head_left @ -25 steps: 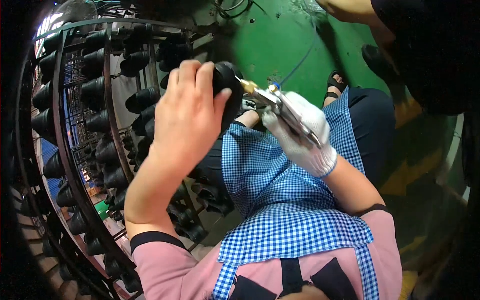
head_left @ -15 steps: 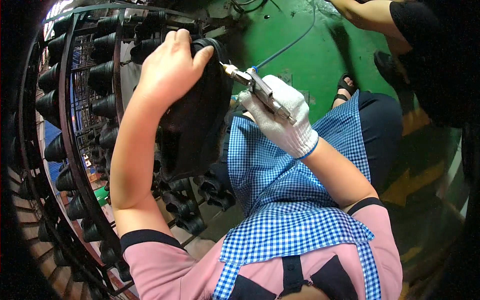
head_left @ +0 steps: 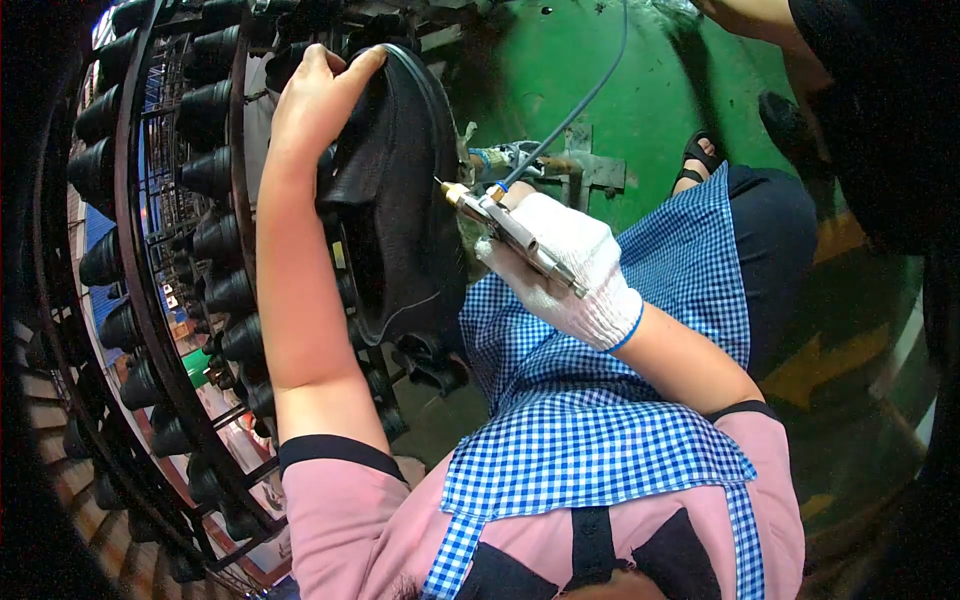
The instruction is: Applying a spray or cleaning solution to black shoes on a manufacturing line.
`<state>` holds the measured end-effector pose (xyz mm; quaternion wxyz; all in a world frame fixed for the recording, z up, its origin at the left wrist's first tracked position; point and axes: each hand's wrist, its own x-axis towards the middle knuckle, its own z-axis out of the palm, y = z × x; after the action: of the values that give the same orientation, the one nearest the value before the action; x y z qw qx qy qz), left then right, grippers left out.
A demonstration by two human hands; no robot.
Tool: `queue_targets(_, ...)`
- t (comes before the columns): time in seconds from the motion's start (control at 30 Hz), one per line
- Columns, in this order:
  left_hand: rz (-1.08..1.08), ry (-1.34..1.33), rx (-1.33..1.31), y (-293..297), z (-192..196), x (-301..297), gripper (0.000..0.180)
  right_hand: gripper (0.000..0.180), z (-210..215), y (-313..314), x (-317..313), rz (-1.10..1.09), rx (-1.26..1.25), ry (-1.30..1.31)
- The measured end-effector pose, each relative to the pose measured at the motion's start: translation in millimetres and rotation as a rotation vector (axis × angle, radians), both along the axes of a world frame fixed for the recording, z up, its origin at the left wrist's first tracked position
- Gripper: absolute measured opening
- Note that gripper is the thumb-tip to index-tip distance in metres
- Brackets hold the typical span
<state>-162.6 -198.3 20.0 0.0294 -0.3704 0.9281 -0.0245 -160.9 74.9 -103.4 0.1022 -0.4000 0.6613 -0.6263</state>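
My bare left hand (head_left: 315, 105) grips the top edge of a black fabric piece (head_left: 400, 200) and holds it stretched up in front of a round rack. My right hand (head_left: 565, 265), in a white glove, is shut on a metal air gun (head_left: 505, 225) with a brass nozzle. A thin blue-grey hose (head_left: 575, 105) runs from the gun up and away. The nozzle tip points at the right edge of the black fabric, almost touching it.
A curved rack (head_left: 160, 250) of several black cone-shaped bobbins fills the left side. The floor (head_left: 620, 80) is green. Another person (head_left: 860, 90) in dark clothes stands at the upper right, a sandalled foot (head_left: 695, 160) nearby. I wear a blue checked apron (head_left: 600, 440).
My left hand has lifted the black fabric higher and spread it wider. My right hand with the air gun has followed, its nozzle now at the fabric's right edge.
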Motion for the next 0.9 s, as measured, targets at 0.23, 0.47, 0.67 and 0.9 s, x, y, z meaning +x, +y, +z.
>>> queue_targets(0.23, 0.081, 0.067, -0.009, 3.1, -8.5, 0.5, 0.080, 0.015, 6.9, 19.9, 5.9, 0.091, 0.010, 0.003)
queue_targets(0.47, 0.123, 0.049, -0.027, -14.3, -19.1, -0.4, 0.084, 0.014, 11.3, 41.1, 14.2, 0.134, 0.057, 0.046)
queue_targets(0.67, 0.142, 0.106, 0.061, -28.8, -24.7, 2.6, 0.087, 0.015, 9.6, 63.1, 22.6, 0.191, 0.073, 0.058)
queue_targets(0.9, 0.042, 0.427, 0.150, -13.4, -12.8, 41.1, 0.072, 0.018, -5.3, 63.4, 3.9, 0.096, -0.042, -0.295)
